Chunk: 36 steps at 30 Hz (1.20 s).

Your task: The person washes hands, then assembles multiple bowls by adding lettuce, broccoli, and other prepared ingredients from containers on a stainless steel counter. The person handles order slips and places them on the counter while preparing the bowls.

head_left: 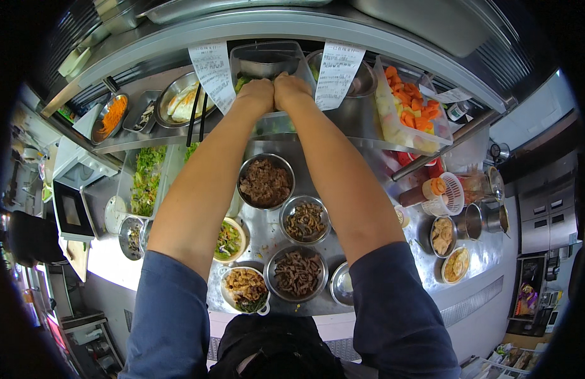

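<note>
reaching forward with both arms, we have our left hand [257, 95] and right hand [292, 90] side by side at the clear plastic tub [267, 52], which sits on the steel shelf [352, 115] straight ahead of us, between two printed paper slips [212, 76]. our fingers are curled in, but their tips are hidden from us, so we cannot tell whether either hand grips the tub or something inside it. some green leaves [241, 83] show in the tub beside our left hand.

along the same shelf, to our left, we see white, egg-like food [180, 104] in a metal bowl with black chopsticks [195, 120] near it; to our right, orange chunks [409, 95] fill part of another clear tub. below our forearms, on the metal counter [254, 249], we have brown shredded food [265, 183], pale brown strips [305, 220] and darker strips [297, 273], each in its own round metal bowl.
</note>
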{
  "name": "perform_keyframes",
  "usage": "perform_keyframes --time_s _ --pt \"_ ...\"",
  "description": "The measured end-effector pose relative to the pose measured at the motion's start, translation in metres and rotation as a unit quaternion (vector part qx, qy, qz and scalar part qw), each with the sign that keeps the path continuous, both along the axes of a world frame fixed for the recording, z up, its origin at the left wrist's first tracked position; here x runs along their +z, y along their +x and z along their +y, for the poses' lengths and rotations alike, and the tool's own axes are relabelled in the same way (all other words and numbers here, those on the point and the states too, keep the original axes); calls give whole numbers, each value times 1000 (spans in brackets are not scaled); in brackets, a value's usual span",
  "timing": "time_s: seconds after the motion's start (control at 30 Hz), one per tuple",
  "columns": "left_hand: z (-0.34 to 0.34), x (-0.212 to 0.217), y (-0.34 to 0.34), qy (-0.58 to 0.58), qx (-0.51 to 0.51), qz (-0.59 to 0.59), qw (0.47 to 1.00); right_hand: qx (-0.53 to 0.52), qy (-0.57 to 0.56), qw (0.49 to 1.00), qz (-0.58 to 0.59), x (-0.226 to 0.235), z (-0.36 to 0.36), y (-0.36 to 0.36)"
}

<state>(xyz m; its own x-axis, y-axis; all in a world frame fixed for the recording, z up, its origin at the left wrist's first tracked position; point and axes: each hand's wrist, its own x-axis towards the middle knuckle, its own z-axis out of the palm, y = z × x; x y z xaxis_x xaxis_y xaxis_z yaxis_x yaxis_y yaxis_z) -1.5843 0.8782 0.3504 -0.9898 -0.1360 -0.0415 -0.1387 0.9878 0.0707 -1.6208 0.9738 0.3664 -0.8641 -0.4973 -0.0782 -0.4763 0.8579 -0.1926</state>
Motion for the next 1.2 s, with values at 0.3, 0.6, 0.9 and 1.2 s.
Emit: perform_keyframes --time_s 0.3,0.6,0.9,1.2 --pt "13 31 21 20 38 -17 999 74 46 996 -6 21 -1 -5" --pt "34 73 76 -69 -54 44 995 3 -4 1000 -4 -7 -5 -5" --pt "19 94 214 164 -5 252 954 44 -59 995 74 8 -11 16" --pt "-19 20 300 797 116 202 557 24 -251 953 165 32 6 76"
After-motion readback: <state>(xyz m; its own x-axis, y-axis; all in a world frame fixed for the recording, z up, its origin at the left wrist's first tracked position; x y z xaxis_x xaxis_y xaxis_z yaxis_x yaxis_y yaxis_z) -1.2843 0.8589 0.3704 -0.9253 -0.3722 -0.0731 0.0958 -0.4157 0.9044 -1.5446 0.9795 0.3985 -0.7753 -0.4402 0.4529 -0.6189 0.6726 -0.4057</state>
